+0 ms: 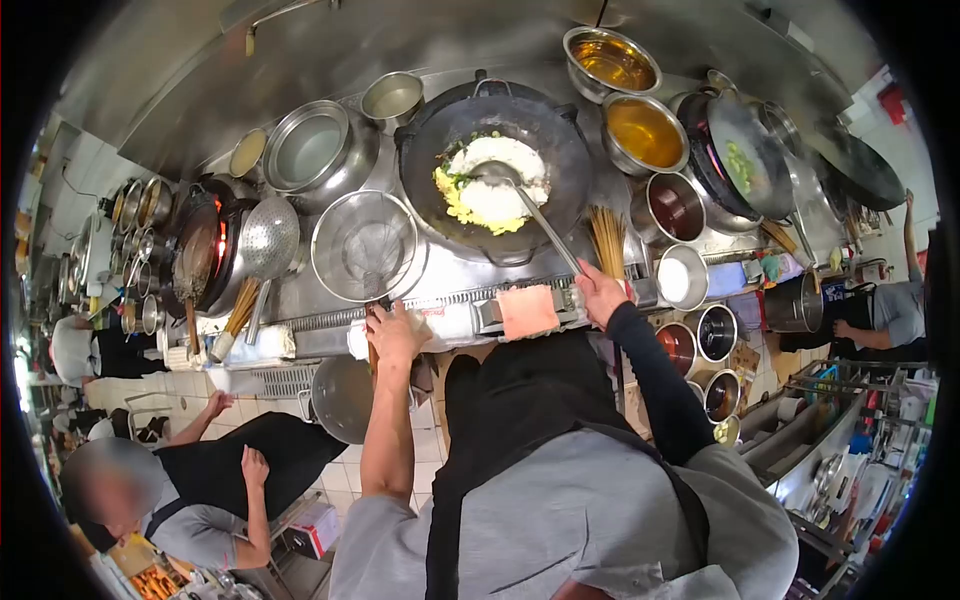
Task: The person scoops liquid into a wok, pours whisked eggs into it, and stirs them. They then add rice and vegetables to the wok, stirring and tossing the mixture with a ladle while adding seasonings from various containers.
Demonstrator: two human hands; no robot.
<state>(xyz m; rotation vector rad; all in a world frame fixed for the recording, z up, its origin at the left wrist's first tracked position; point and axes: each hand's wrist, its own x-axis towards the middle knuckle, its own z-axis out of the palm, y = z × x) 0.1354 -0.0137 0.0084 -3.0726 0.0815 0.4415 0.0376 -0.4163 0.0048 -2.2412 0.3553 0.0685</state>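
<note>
My right hand [602, 292] is closed round the handle of a metal ladle [545, 225], whose bowl rests in the food in a large black wok [425, 195]. White rice [520, 160], yellow egg [462, 207] and bits of green lie in the wok. My left hand [397, 332] is at the counter edge, over a white cloth [440, 322] and near the handle of a round wire strainer [364, 245]. Its fingers are partly spread, and whether they grip anything is unclear.
Bowls of amber liquid [643, 133] and pots of sauce [676, 205] stand right of the wok. Bamboo brushes [607, 235], a water pot [308, 148] and a perforated ladle [269, 238] are around it. A co-worker [200, 500] is at lower left; other people stand at both sides.
</note>
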